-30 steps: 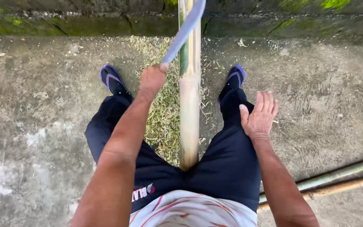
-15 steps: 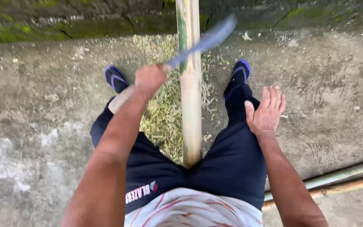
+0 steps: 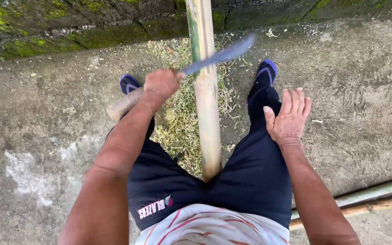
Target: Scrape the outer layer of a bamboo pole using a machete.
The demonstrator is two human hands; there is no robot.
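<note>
left hand (image 3: 160,85) swings machete (image 3: 218,56) at bamboo (image 3: 206,100)

I see my left hand (image 3: 161,85) swing the machete (image 3: 221,56) down from its raised position. Its blade now lies across the bamboo pole (image 3: 206,104), blurred with motion.

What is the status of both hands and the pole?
Left hand gripping knife, blade across bamboo pole. Right hand flat on knee. Shavings underneath.

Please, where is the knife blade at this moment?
In the head view the blade lies across the upright bamboo pole, upper centre, gripped by the left hand, above the shavings between the person's feet.
</note>
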